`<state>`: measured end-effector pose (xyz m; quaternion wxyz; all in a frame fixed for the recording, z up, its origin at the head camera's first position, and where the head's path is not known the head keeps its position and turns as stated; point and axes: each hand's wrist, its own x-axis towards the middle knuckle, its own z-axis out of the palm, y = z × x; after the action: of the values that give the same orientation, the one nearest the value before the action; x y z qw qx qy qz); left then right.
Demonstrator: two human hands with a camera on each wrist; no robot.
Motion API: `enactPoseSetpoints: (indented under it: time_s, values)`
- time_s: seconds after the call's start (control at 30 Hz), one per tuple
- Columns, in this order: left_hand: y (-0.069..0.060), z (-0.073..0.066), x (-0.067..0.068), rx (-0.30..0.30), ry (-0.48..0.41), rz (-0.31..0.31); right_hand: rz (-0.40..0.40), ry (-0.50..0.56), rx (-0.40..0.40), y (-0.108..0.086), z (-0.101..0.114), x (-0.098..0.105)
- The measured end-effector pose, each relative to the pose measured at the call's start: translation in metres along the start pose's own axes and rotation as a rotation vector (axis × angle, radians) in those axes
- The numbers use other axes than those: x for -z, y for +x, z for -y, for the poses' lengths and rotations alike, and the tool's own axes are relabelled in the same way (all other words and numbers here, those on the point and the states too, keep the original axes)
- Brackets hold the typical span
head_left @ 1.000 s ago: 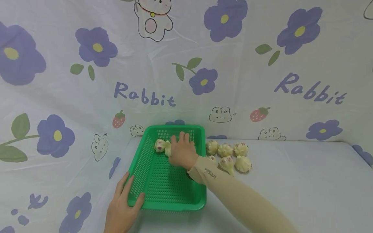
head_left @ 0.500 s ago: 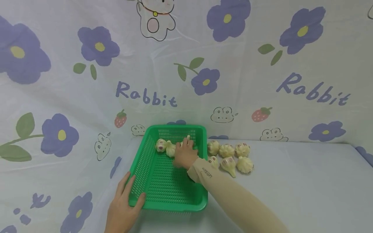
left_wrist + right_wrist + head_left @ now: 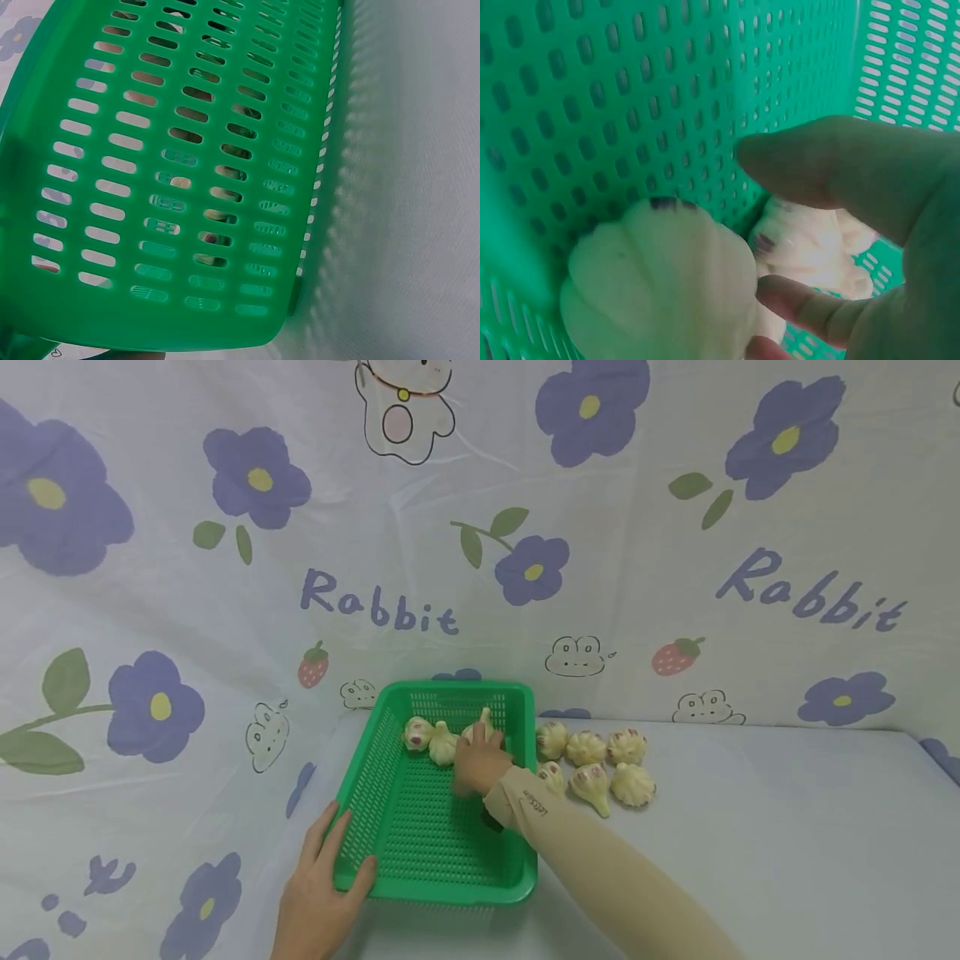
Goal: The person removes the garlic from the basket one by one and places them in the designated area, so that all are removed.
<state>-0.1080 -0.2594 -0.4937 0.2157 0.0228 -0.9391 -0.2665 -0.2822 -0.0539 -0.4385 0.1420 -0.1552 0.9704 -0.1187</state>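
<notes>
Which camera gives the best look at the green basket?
The head view: it shows the green basket nearly whole, rim and inside, though the right sleeve covers part. The left wrist view shows mostly its slotted side up close; the right wrist view, inner walls behind garlic bulbs.

Soft, even light fills the head view, leaving the printed cloth (image 3: 637, 527) and pale tabletop (image 3: 765, 827) slightly hazy, while the right hand (image 3: 482, 766) is smeared by motion above a faint shadow in the green basket (image 3: 435, 892). The left wrist view is dimmer, with speckled light and shade on the tabletop beside the basket's slotted wall (image 3: 141, 196). In the right wrist view a green tint washes the softly blurred nearest garlic bulb (image 3: 660, 277), bulbs behind (image 3: 806, 244) look pale and overbright, and the hand darkens toward the lower right corner.
</notes>
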Motion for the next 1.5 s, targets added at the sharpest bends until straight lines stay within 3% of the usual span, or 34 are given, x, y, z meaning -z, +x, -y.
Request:
enactPoseSetpoints:
  time_s: [0.27, 0.4, 0.73, 1.2, 1.5]
  values:
    - [-0.001, -0.002, 0.001, -0.025, -0.007, -0.037, 0.010, -0.093, 0.027, 0.005, -0.004, -0.009]
    - [-0.001, -0.003, 0.003, -0.024, -0.004, -0.031, -0.001, -0.183, 0.051, 0.000, -0.004, -0.007]
    - [0.000, -0.003, 0.003, -0.014, -0.004, -0.032, -0.029, -0.277, 0.079, -0.006, -0.003, -0.005]
    - [-0.002, -0.005, 0.001, 0.016, -0.003, 0.001, -0.100, -0.162, 0.218, 0.004, -0.008, -0.003]
    - [-0.003, -0.006, 0.002, 0.000, -0.013, -0.023, -0.180, -0.161, 0.301, -0.003, 0.002, 0.000]
